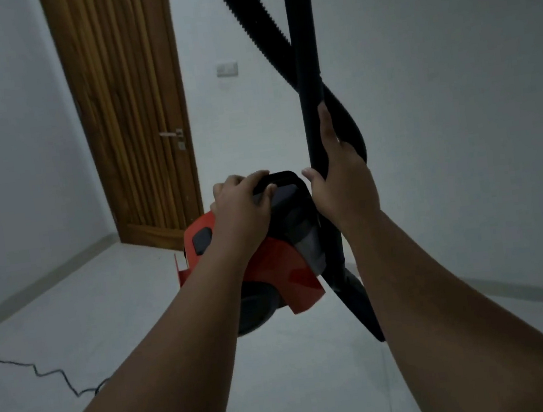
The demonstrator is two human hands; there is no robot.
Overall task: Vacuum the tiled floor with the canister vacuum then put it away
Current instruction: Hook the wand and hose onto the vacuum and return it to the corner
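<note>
A red and black canister vacuum (pixel 281 266) hangs in the air above the pale tiled floor (pixel 114 328), in the middle of the view. My left hand (pixel 241 206) is shut on its black carry handle (pixel 289 178) on top. My right hand (pixel 337 170) grips the upright black wand (pixel 303 47), which rises out of the top of the frame. The ribbed black hose (pixel 255 26) crosses behind the wand and loops past my right hand. The wand's lower end reaches down beside the canister; the floor head is hidden.
A closed wooden door (pixel 125 114) with a metal handle stands ahead on the left. A wall switch (pixel 227 69) is to its right. A black power cord (pixel 33 368) lies along the floor at lower left. White walls enclose the corner ahead.
</note>
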